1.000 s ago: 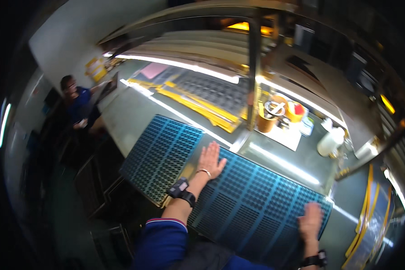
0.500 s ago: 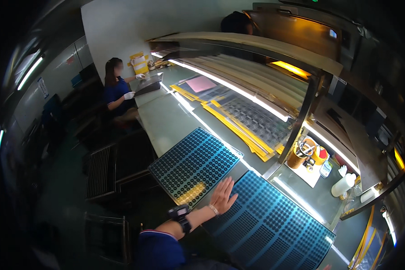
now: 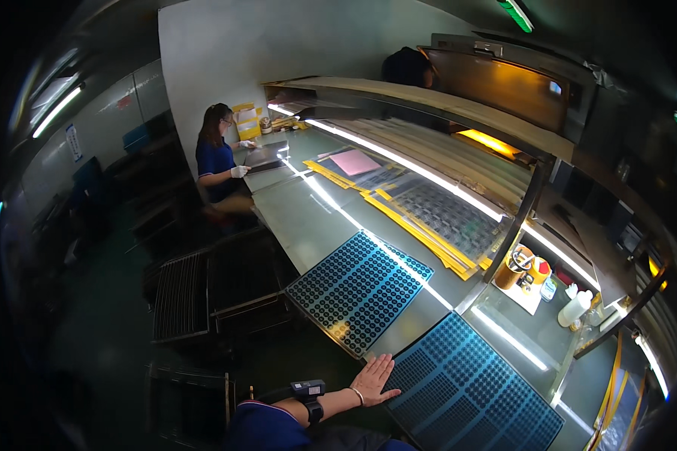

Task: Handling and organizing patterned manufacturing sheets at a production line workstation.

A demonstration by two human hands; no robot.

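Two flat blue sheets patterned with rows of dark rings and small grids lie side by side on the bench [image 3: 284,219]. My left hand [image 3: 374,381] rests at the left edge of the nearer right-hand sheet [image 3: 474,387], palm down, fingers stretched out, grasping nothing. Its fingertips and thumb are at that sheet's border. The left-hand sheet [image 3: 359,289] lies just beyond my hand, separated from the other by a strip of bench. A black device is strapped to my left wrist. My right hand is out of view.
Beyond the sheets, yellow-edged film sheets [image 3: 436,225] and a pink sheet [image 3: 356,161] lie under a lit shelf. A brown cup of tools [image 3: 513,270] and a white bottle [image 3: 575,309] stand at right. A gloved co-worker [image 3: 222,161] handles a dark panel. Dark racks [image 3: 180,297] stand left.
The gap between the two blue sheets has widened, the right-hand one now lying nearer me. My left hand is lower, at its edge. My right fingertips have left the view, which has tilted up.
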